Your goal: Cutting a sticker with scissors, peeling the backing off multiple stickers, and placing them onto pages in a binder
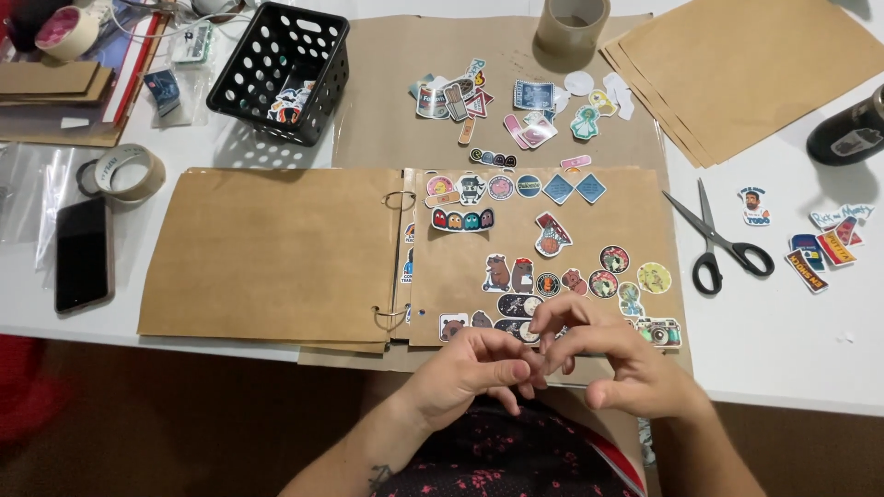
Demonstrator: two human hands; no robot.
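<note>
Both hands meet at the near edge of the tabletop (792,359): left hand (474,368) and right hand (622,364) with fingers curled together, seemingly picking at a small sticker, too hidden to confirm. Just beyond, the scrapbook (442,267) lies open, its right page partly covered in stickers, loose stickers (516,106) waiting above it, scissors (718,244) to the right.

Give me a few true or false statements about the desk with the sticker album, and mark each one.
1. The scissors lie right of the album. True.
2. The black basket sits on the album's right page. False: it stands on the table beyond the left page.
3. Left hand and right hand meet at the album's near edge. True.
4. The phone lies right of the scissors. False: it is at the far left.
5. The album's left page is covered in stickers. False: it is bare.
</note>
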